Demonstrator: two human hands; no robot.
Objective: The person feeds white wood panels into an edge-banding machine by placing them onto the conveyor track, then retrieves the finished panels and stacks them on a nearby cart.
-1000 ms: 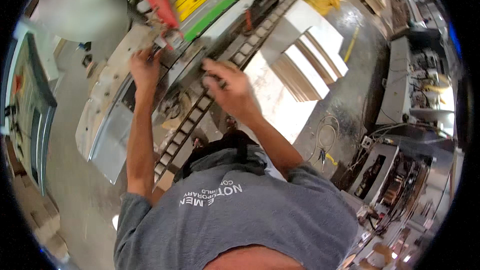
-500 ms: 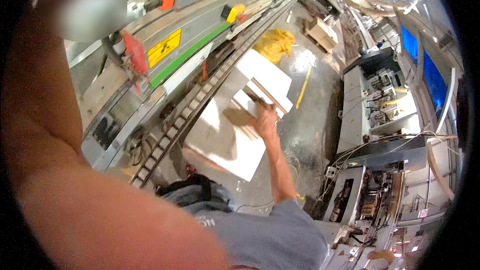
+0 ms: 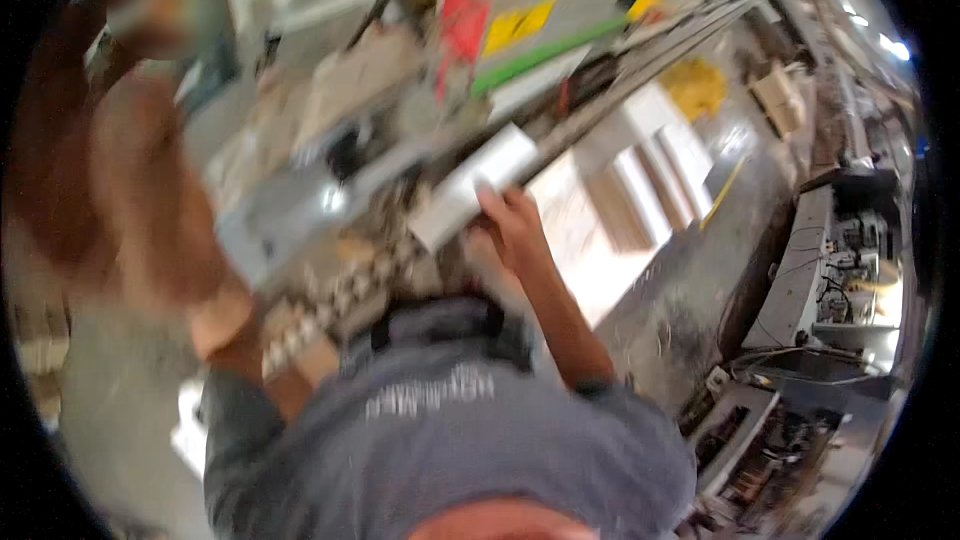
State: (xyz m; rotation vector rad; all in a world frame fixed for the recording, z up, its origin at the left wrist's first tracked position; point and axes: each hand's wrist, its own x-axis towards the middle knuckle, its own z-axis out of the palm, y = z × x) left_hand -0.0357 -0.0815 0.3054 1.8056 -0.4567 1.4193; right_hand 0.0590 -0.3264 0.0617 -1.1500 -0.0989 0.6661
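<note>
Head view, heavy motion blur. Right hand [image 3: 515,225] fingers curled on the near end of a pale board [image 3: 470,188], lying tilted across the machine's edge. Left hand [image 3: 140,25] raised close to the lens, too blurred to tell its grip. Roller chain track [image 3: 340,295] runs below the board. White panels [image 3: 625,195] stacked right, on the floor [image 3: 700,270].

- One head view looks steeply down from above the person's grey shirt [image 3: 450,430].
- It faces the machine [image 3: 420,100] ahead, close, blurred.
</note>
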